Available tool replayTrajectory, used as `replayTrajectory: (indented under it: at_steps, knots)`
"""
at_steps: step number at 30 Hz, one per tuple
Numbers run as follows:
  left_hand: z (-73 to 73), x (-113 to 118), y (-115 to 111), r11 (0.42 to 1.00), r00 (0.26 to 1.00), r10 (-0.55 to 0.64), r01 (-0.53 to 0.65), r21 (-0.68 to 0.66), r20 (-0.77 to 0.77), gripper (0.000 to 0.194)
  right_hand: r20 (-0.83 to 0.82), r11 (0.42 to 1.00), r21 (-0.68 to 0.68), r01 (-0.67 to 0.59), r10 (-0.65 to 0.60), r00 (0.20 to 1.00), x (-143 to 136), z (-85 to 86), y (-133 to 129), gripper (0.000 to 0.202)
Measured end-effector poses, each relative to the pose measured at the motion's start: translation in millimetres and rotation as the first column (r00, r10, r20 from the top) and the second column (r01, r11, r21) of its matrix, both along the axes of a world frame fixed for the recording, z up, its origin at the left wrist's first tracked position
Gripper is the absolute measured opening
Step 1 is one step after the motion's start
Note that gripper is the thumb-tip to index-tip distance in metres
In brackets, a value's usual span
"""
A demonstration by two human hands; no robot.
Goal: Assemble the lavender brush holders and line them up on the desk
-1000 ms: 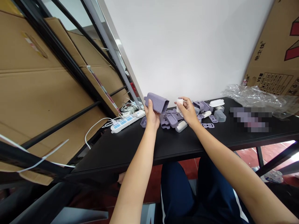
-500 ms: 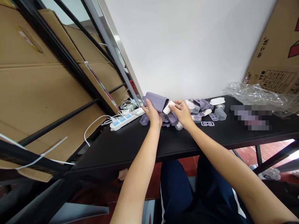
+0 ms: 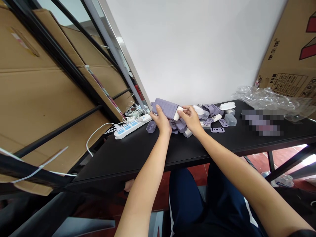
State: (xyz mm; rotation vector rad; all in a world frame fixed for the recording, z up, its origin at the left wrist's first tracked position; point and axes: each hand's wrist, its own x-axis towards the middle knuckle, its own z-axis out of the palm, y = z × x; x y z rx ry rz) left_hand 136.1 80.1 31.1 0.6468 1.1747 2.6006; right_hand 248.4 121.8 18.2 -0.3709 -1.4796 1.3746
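Note:
My left hand is closed around a purple ribbed plastic case, held tilted above the table with its open end to the right. Between the thumb and fingers of my right hand is a white plastic piece, its far part inside the case's open end. Below and beside my hands lie several purple plastic parts, partly hidden. To the right are flat slotted purple plates, a translucent box and a white tray-like part. A small purple cup lies left of my wrist.
A white power strip with plugged cables lies on the left of the black table. Crumpled clear plastic and a printed cardboard box are at the right. A white panel stands behind; a black frame rises left.
The white piece in my right hand has moved left, further into the open end of the purple case. My left hand keeps its hold on the case. The view has shifted slightly.

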Motion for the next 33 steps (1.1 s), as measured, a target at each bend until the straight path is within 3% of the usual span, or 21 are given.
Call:
replayTrajectory:
  at_steps: [5, 13, 33]
  knots:
    - [-2.9, -1.6, 2.7, 0.995, 0.996, 0.087, -0.086, 0.058, -0.018, 0.034, 0.024, 1.0, 0.003, 0.017, -0.017, 1.0, 4.1, 0.4, -1.6, 0.045]
    - [-7.4, -5.1, 3.7, 0.977, 0.974, 0.212, -0.211, 0.024, -0.073, 0.04, 0.024, 0.999, 0.049, 0.018, -0.019, 1.0, 1.0, -6.9, 3.7, 0.05]
    - [-3.3, 0.2, 0.0, 0.97, 0.971, 0.238, -0.238, 0.04, -0.01, 0.034, -0.012, 0.996, -0.028, -0.084, 0.084, 0.996, -4.2, -4.1, 0.2, 0.049]
